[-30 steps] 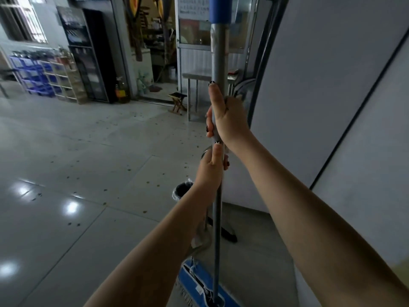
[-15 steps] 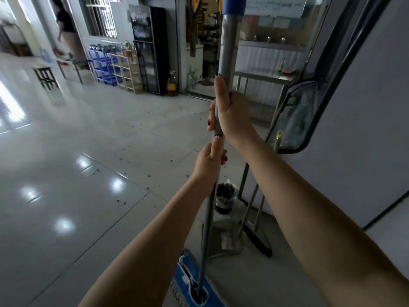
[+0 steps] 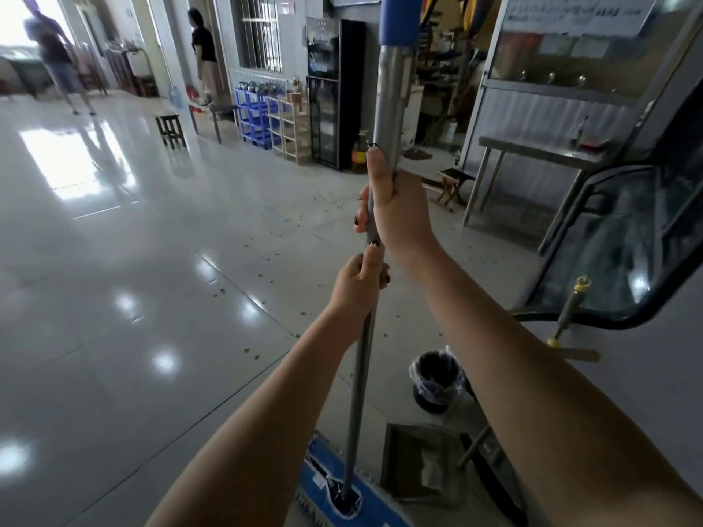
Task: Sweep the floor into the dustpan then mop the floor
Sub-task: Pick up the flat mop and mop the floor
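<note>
Both my hands hold a flat mop upright by its grey metal handle [image 3: 388, 108], which has a blue grip at the top. My right hand [image 3: 395, 211] grips the handle higher up, thumb lying along it. Just below, my left hand [image 3: 357, 287] grips the same handle. The blue mop head [image 3: 323, 484] lies flat on the grey tiled floor [image 3: 133, 298] near my feet. A grey dustpan [image 3: 418, 462] rests on the floor to the right of the mop head. Small dark bits of litter [image 3: 266, 252] are scattered over the tiles ahead.
A small black bin with a plastic liner [image 3: 435, 378] stands beyond the dustpan. A yellow-tipped broom handle [image 3: 567, 317] leans at the right by a grey wall. A metal table [image 3: 540, 154], a folding stool [image 3: 452, 188], shelves [image 3: 274, 119] and two people [image 3: 57, 55] are farther off.
The view has swung left and widened, bringing the long shiny hall, the dustpan and the people into sight. Both hands keep the same grip on the mop handle.
</note>
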Demonstrator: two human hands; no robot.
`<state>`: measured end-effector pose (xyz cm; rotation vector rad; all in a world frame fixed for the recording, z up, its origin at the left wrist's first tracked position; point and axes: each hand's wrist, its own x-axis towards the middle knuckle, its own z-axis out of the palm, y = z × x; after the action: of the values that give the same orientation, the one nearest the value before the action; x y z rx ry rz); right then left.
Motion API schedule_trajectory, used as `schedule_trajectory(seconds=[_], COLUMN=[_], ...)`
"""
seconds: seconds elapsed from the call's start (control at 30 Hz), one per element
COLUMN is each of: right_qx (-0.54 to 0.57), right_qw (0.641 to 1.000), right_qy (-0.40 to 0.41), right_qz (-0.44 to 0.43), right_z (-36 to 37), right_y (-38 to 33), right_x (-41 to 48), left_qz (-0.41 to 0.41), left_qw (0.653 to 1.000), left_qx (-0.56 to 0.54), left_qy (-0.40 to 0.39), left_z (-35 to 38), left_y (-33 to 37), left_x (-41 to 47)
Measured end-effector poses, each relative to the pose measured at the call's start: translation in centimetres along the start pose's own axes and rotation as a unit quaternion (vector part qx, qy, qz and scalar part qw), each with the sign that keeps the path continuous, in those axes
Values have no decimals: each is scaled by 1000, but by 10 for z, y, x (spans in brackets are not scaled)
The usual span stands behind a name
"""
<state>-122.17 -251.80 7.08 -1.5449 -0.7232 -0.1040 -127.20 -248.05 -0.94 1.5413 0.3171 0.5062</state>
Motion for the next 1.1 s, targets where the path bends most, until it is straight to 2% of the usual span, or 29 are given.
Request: schedule_trajectory(seconds=[0.17,0.53,0.73,1.1], right_qx=[-11,11,20,9], right_qw=[1000,1000,999,998], right_qy=[2,22,28,40], right_qz=[-4,15,20,57], right_z=[38,126,154,175], right_y=[22,71,103,190], right_x=[49,170,227,335], left_qz=[2,-2,5,-35], left_qw=[1000,997,997,993], left_qx=[-17,-15,4,4], left_qy=[4,-80,-83,-112], left_z=[-27,-101,-118,-120], left_y=[-7,-29,-44,-80], left_x=[60,219,290,422])
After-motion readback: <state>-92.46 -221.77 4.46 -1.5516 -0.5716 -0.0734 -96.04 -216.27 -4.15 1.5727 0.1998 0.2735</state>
